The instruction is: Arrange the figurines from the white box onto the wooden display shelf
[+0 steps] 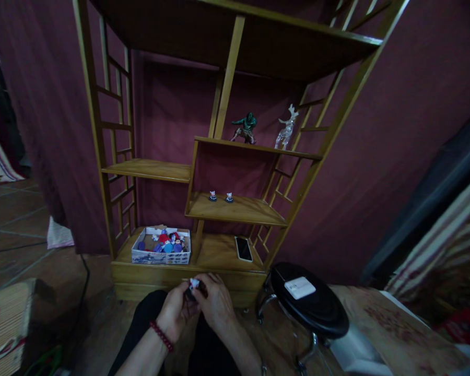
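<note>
Low in front of the wooden shelf, both my hands meet on one small white figurine with a dark base. My left hand, below a red bead bracelet, is closed around the base. From the right, the fingers of my right hand pinch the figurine's upper part and partly cover it. Two similar small figurines, one on the left and one on the right, stand upright on dark bases on the middle shelf. An open cardboard box of colourful small pieces sits on the bottom shelf at left.
A phone lies on the bottom shelf at right. Higher up stand a dark crouching statue and a clear deer ornament. Right of my legs is a black round stool with a white flat object on it.
</note>
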